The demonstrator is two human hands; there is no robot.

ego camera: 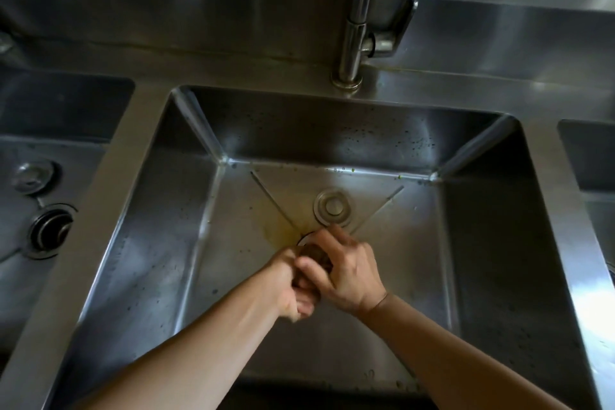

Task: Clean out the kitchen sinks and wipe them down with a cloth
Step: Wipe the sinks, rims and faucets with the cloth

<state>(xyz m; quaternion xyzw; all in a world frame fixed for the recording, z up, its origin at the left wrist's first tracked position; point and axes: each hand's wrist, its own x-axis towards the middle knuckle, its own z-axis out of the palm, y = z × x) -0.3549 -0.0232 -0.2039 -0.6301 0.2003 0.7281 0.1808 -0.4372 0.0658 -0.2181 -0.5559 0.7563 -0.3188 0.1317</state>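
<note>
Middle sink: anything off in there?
Yes. A yellowish stain spreads across the middle sink floor beside the drain, where both hands work. Dark specks dot the back wall. Nothing looks damaged.

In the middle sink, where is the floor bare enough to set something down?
Bare floor lies left of the hands toward the left wall, and right of them toward the right wall. Behind, the round plug takes the space. The drain is crowded: both hands work there.

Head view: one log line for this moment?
sink middle | both hands at drain | brown debris between fingers | grip unclear
</note>
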